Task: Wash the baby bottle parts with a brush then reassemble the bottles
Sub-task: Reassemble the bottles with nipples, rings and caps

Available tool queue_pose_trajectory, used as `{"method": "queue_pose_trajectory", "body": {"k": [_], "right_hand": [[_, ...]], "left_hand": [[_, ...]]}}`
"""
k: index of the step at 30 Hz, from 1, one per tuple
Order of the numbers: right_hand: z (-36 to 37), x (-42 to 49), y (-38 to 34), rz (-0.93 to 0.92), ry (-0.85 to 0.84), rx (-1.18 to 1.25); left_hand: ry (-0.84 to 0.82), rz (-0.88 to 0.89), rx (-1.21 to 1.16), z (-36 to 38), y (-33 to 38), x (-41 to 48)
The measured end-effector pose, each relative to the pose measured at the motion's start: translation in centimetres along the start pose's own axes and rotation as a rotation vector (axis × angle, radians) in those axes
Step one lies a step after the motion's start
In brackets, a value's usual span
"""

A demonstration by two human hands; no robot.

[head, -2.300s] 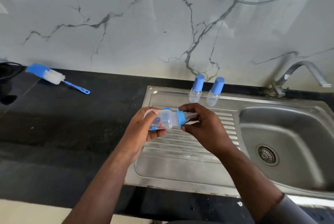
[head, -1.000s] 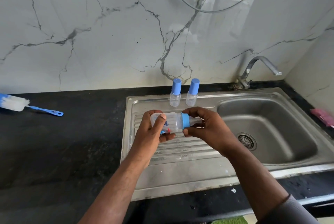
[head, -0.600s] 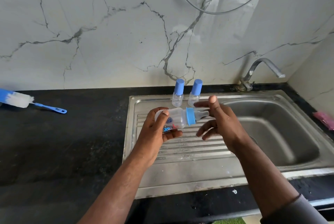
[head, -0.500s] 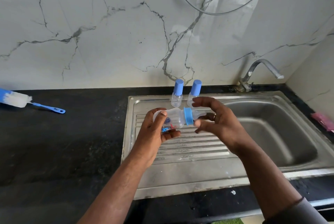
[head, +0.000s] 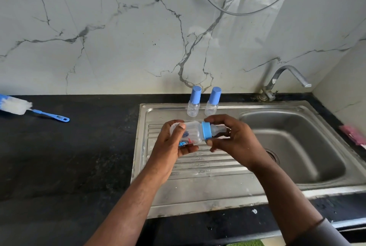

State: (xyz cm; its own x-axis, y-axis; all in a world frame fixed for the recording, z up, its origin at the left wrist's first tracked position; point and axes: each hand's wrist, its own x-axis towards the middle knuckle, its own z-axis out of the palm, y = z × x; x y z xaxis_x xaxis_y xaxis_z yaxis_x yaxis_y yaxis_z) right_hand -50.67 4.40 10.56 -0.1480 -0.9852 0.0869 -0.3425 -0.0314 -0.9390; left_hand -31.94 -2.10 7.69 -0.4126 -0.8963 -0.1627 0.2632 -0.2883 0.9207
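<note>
Two hands hold one baby bottle (head: 193, 133) sideways above the sink drainboard (head: 198, 168): its clear body is clasped by the left hand (head: 173, 143), while its blue collar ring (head: 206, 130) is pinched between thumb and fingers of the right hand (head: 232, 139). Beyond the fingertips, two capped bottles (head: 193, 101) are stood upright; far left of them a bottle brush (head: 25, 109) is laid

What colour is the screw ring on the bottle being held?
Blue. The screw ring shows clearly in the head view.
</note>
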Motion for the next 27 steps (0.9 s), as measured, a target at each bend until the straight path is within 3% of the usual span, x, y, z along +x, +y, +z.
{"method": "queue_pose_trajectory", "body": {"k": [3, 6, 9, 12, 16, 23, 27], "right_hand": [[1.0, 0.4, -0.4, 0.065, 0.107, -0.084], [0.9, 0.7, -0.6, 0.223, 0.151, 0.025], [0.2, 0.8, -0.3, 0.181, 0.068, 0.190], [0.5, 0.9, 0.6, 0.068, -0.014, -0.004], [1.7, 1.0, 0.6, 0.160, 0.061, 0.018], [2.0, 1.7, 0.9, 0.283, -0.013, 0.085], [2.4, 1.8, 2.1, 0.347, -0.003, 0.122]], "left_hand": [[-0.041, 0.034, 0.014, 0.4, -0.2, 0.0], [-0.067, 0.031, 0.011, 0.3, -0.2, -0.1], [-0.033, 0.000, -0.037, -0.1, -0.5, 0.0], [-0.004, -0.028, -0.058, -0.2, -1.1, 0.1], [-0.028, -0.012, -0.041, -0.6, -1.5, 0.2], [-0.079, 0.111, 0.083, -1.6, -2.1, 0.7], [-0.122, 0.075, 0.100, -2.7, -3.7, 0.8]]}}
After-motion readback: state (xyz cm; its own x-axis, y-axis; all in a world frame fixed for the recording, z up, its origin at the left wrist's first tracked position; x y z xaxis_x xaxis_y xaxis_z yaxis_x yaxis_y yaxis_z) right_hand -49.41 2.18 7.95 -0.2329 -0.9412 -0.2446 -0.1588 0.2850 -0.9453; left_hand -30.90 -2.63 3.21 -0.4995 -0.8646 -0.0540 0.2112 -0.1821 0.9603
